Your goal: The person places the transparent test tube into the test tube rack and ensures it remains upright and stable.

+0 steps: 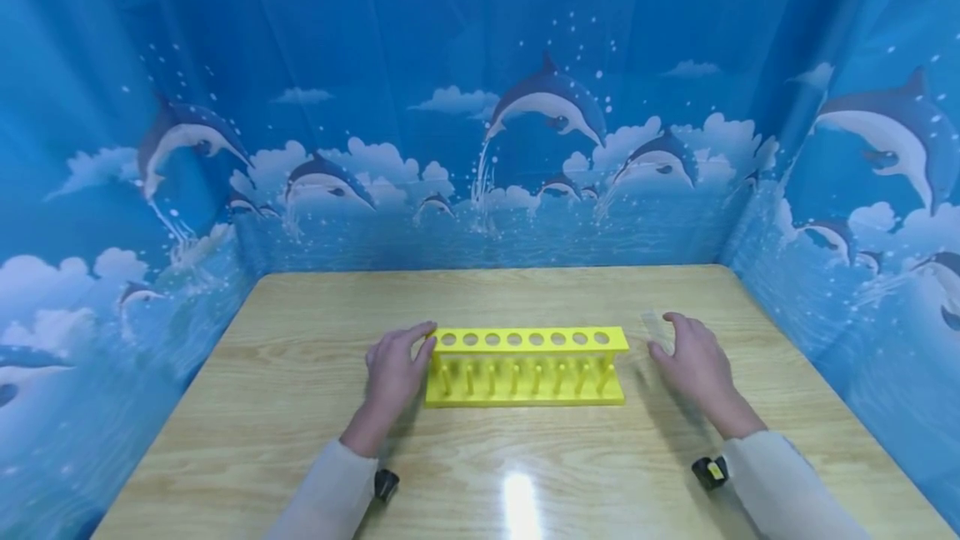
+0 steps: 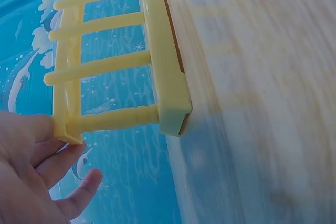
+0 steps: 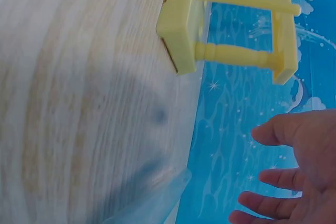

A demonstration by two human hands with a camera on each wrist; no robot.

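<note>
A yellow test tube rack (image 1: pixel 525 342) stands upright on the table, with a row of round holes along its top and a row of pegs below. My left hand (image 1: pixel 395 367) pinches the left end of its top bar between thumb and fingers. In the left wrist view, the fingers (image 2: pixel 60 163) touch the corner of that bar. My right hand (image 1: pixel 696 361) is beyond the rack's right end, apart from it, with thumb and fingers spread around nothing. Close beside it is a clear, see-through object (image 3: pixel 157 203); its exact kind is hard to make out.
The wood-grain table (image 1: pixel 330 307) is enclosed at the back and sides by a blue curtain (image 1: pixel 450 40) printed with dolphins. A small black device (image 1: pixel 708 473) is at the right wrist, and another (image 1: pixel 386 485) at the left. A bright reflection lies on the table's front part.
</note>
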